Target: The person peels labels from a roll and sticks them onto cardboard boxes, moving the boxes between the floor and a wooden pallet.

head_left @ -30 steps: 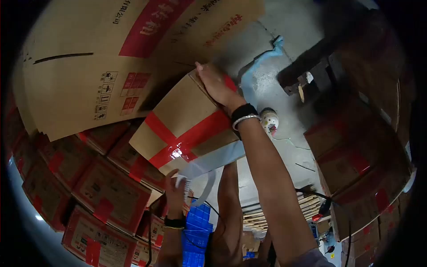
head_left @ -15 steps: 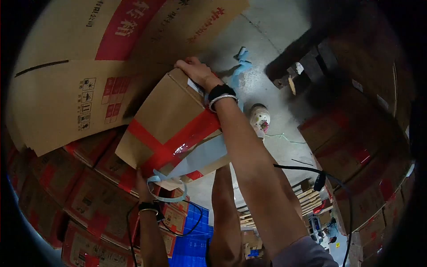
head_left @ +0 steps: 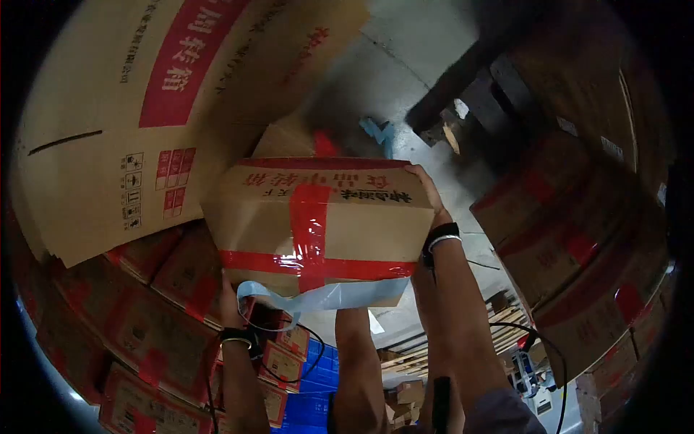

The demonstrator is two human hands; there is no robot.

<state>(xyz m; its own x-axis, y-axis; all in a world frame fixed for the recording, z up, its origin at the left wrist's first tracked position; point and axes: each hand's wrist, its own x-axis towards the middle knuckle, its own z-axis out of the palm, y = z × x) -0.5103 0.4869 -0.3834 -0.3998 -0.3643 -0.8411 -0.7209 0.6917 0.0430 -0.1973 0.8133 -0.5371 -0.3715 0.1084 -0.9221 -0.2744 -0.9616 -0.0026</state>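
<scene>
Two ends of the carton [head_left: 369,235] are clamped between my left hand [head_left: 228,298] and right hand [head_left: 428,192]. Since half a second ago, I've turned its printed side into view.

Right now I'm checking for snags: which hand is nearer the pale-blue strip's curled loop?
Left. The left hand is beside the loop; the right hand, across the brown cardboard box.
</scene>
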